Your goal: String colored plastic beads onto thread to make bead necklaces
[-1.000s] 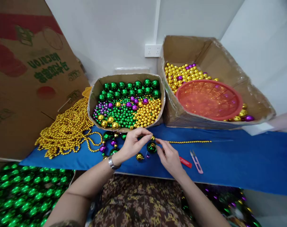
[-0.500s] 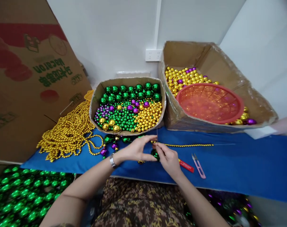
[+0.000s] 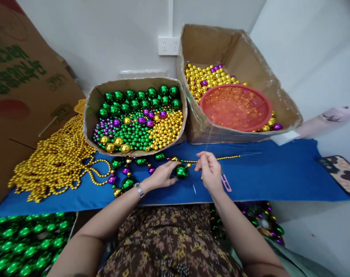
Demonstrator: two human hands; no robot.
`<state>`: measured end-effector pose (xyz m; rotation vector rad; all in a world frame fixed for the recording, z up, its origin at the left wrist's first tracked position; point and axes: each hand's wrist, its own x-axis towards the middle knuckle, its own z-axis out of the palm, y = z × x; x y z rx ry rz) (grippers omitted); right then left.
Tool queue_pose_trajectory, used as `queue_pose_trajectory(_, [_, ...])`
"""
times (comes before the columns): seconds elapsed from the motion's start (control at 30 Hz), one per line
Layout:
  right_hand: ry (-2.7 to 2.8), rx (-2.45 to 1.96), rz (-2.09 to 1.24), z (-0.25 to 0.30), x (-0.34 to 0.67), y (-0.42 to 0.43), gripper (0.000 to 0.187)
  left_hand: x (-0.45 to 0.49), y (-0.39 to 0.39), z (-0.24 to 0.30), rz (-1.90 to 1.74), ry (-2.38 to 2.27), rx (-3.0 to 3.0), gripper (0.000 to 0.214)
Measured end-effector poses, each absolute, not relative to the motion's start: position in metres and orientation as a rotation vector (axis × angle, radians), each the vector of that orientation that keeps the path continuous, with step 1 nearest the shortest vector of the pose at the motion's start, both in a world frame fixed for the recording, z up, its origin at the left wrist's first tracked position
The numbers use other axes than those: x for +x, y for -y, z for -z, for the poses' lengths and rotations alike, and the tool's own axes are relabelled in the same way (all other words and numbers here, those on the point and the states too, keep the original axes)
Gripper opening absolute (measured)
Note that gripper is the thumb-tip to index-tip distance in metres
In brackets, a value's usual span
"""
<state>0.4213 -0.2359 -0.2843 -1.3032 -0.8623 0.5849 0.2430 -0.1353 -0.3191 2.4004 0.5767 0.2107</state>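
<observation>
My left hand [image 3: 163, 175] is at the left side of a large shiny green bead [image 3: 182, 172]. Its thumb and fingers are apart, the tips at the bead's edge; whether they press on it I cannot tell. My right hand [image 3: 208, 167] is closed in a pinch, and a faint thin thread [image 3: 210, 134] rises from its fingertips. Behind that hand runs a strand of small gold beads [image 3: 228, 158] with a pale string end to the right. Left of my left hand lies a garland of green, purple and gold beads [image 3: 128, 183].
A carton of mixed beads [image 3: 89, 132] stands behind the hands. Right of it, a larger carton [image 3: 192, 129] holds gold beads and a red basket [image 3: 235, 125]. Gold bead strings [image 3: 53, 154] pile up at left. Pink snips [image 3: 226, 182] and a phone [image 3: 340, 173] lie at right.
My right hand has moved up and away from my left, drawing a thin thread upward. The left hand has moved down onto the green bead's side. The view has shifted right.
</observation>
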Motion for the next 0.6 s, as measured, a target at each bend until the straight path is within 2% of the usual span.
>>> queue_pose_trajectory(0.13, [0.732, -1.234, -0.541, 0.280, 0.440, 0.235, 0.025, 0.233, 0.131, 0.323, 0.040, -0.748, 2.628, 0.032])
queue_pose_trajectory(0.27, [0.687, -1.240, -0.549, 0.284, 0.455, 0.236, 0.026, 0.225, 0.125, 0.320, 0.156, -0.675, 2.883, 0.019])
queue_pose_trajectory(0.37, [0.605, -1.242, -0.525, 0.290, 0.455, 0.238, 0.028, 0.217, 0.118, 0.315, 0.169, -0.653, 2.997, 0.024])
queue_pose_trajectory(0.5, [0.665, -1.287, -0.656, 0.297, 0.432, 0.244, 0.028, 0.207, 0.113, 0.306, 0.311, -0.770, 2.975, 0.020])
queue_pose_trajectory(0.6, [0.772, -1.298, -0.790, 0.303, 0.405, 0.246, 0.028, 0.211, 0.123, 0.296, 0.096, -0.738, 2.893, 0.053])
